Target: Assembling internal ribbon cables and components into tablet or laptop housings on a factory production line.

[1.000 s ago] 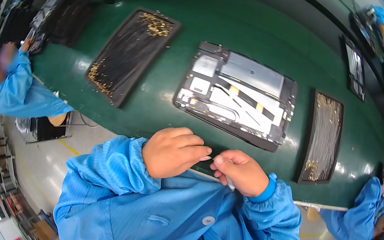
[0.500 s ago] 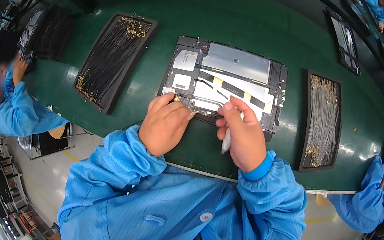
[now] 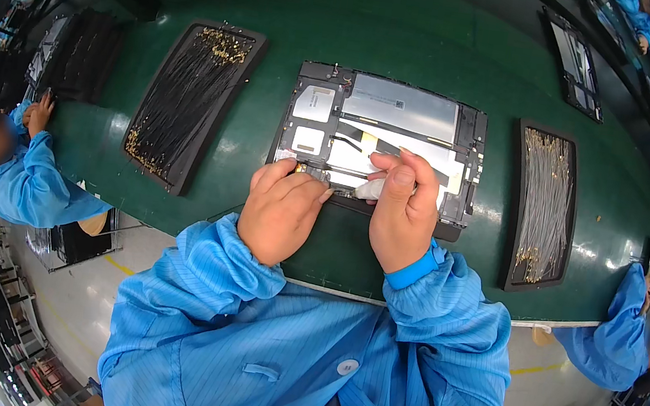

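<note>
An opened tablet (image 3: 402, 104) lies in front of me on the green table, its inside showing silver plates, black strips and yellow tape. My left hand (image 3: 282, 209) rests on its near left edge, fingers curled together; whatever lies beneath the fingertips is hidden. A thin dark cable (image 3: 226, 211) runs out on the table beside that hand. Over the tablet's near edge, right of the left fingertips, my right hand (image 3: 405, 214) is closed on a small white tool (image 3: 368, 189). The tool points left, its tip down by the edge; its exact kind does not show.
Left of the tablet stands a dark tray (image 3: 191, 161) of black cables with gold ends. A second tray (image 3: 510, 266), with grey cables, stands on the right. Another device (image 3: 576, 68) lies far right. One co-worker (image 3: 34, 170) sits at the left, another (image 3: 618, 336) at the right.
My right hand has moved slightly left and turned, so the white tool now points left at the tablet's near edge instead of hanging toward me. My left hand has stayed put.
</note>
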`<state>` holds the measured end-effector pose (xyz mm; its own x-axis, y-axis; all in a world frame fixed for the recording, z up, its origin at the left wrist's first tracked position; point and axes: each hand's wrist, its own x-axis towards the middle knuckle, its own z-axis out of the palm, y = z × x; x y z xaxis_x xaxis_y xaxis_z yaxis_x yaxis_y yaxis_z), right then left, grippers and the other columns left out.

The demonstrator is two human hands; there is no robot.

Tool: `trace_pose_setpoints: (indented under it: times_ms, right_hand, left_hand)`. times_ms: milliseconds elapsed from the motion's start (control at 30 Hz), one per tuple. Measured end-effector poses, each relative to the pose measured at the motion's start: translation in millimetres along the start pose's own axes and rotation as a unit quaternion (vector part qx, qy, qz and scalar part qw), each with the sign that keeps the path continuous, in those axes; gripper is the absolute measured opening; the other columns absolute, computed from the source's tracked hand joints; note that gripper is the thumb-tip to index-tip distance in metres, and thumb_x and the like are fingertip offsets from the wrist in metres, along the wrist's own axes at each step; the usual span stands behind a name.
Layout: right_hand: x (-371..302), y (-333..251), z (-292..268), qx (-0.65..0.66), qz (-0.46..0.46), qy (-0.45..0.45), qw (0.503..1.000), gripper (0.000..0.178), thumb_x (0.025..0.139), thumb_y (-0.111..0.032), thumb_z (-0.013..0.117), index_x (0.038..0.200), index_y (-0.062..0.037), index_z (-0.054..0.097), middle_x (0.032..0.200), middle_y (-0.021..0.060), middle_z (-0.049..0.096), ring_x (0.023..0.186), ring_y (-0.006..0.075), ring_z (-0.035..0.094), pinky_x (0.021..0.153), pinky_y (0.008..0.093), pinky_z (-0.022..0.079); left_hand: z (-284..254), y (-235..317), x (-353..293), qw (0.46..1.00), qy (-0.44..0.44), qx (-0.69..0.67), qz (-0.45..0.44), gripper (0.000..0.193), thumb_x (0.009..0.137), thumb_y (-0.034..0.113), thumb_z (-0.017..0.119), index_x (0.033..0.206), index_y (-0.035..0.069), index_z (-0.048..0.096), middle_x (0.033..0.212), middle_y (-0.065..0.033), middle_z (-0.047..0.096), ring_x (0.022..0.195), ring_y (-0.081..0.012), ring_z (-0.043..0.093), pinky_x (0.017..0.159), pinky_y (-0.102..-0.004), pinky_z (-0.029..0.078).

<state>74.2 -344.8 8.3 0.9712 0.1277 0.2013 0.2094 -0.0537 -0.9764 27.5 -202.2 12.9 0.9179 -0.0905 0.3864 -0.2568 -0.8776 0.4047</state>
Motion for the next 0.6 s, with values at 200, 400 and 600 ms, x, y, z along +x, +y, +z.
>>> trace_pose_setpoints:
  times_ms: [200, 400, 600]
  right_hand:
    - [0.3, 0.4, 2.8, 0.016, 0.012, 0.017, 1.0, 0.03, 0.086, -0.027, 0.042, 0.103, -0.002, 0.04, 0.087, 0.0122, 0.058, 0.068, 0.0136, 0.053, 0.063, 0.0258, 0.043]
    - [0.5, 1.9, 4.1, 0.023, 0.009, 0.015, 1.0, 0.029, 0.086, -0.026, 0.042, 0.102, -0.0022, 0.039, 0.087, 0.0121, 0.058, 0.066, 0.0131, 0.053, 0.062, 0.0257, 0.043]
    - [-0.7, 4.7, 2.3, 0.031, 0.03, -0.007, 0.999, 0.027, 0.086, -0.025, 0.042, 0.101, -0.0024, 0.039, 0.085, 0.0118, 0.058, 0.068, 0.0139, 0.054, 0.062, 0.0258, 0.044]
  left_hand:
    - [1.2, -1.1, 0.1, 1.0, 0.008, -0.001, 0.012, 0.017, 0.065, 0.008, 0.062, 0.081, 0.008, 0.058, 0.083, -0.0034, 0.056, 0.087, -0.0258, 0.047, 0.078, -0.0361, 0.036]
    - [1.1, -1.9, -0.1, 1.0, 0.013, 0.003, 0.017, 0.018, 0.064, 0.008, 0.063, 0.081, 0.008, 0.058, 0.083, -0.0033, 0.055, 0.087, -0.0255, 0.047, 0.076, -0.0358, 0.036]
    - [-0.9, -1.0, 0.8, 1.0, 0.002, -0.015, 0.006, 0.018, 0.064, 0.004, 0.063, 0.081, 0.007, 0.057, 0.083, -0.0043, 0.055, 0.088, -0.0274, 0.047, 0.08, -0.0369, 0.036]
